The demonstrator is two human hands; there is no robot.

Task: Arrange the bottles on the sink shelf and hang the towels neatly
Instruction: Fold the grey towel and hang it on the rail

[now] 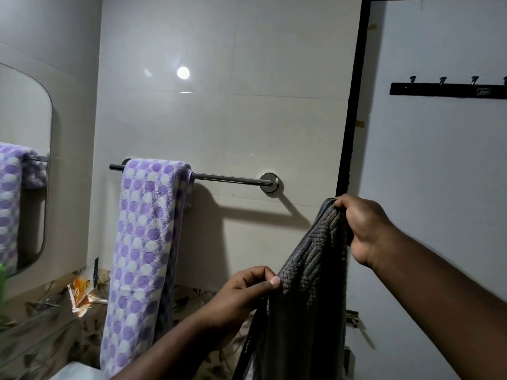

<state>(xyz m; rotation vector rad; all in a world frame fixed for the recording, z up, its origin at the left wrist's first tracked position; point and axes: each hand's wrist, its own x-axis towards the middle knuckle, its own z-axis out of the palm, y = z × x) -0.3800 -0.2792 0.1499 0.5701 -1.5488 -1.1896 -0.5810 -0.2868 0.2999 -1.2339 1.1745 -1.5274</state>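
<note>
Fingers: both hands pinch the grey towel (pixel 310 283); the right hand (pixel 362 229) is clenched on its top corner, the left hand (pixel 247 289) nips an edge lower down between thumb and fingertips.
Grey towel: hangs bunched and folded lengthwise from the right hand, its lower part running out of view at the bottom; it is not on any rail.
Towel rail (pixel 233 179): fixed to the tiled wall, its long axis running level from left to right; it lies up and to the left of both hands.
Free stretch: the right half of the rail is bare, between the spotted towel (pixel 145 229) and the round wall mount.
Spotted towel: already draped over the left end of the rail, hanging straight.
Nearer hand: the right hand is higher and looks closer to the bare end of the rail; the left is well below it.
Next move, as a judgement: the towel's top edge likely needs spreading along the rail's axis, then lifting up and left over the bare stretch.
Hook rack (pixel 447 89): on the door to the right, empty.
Bottles: none clearly in view here.
</note>
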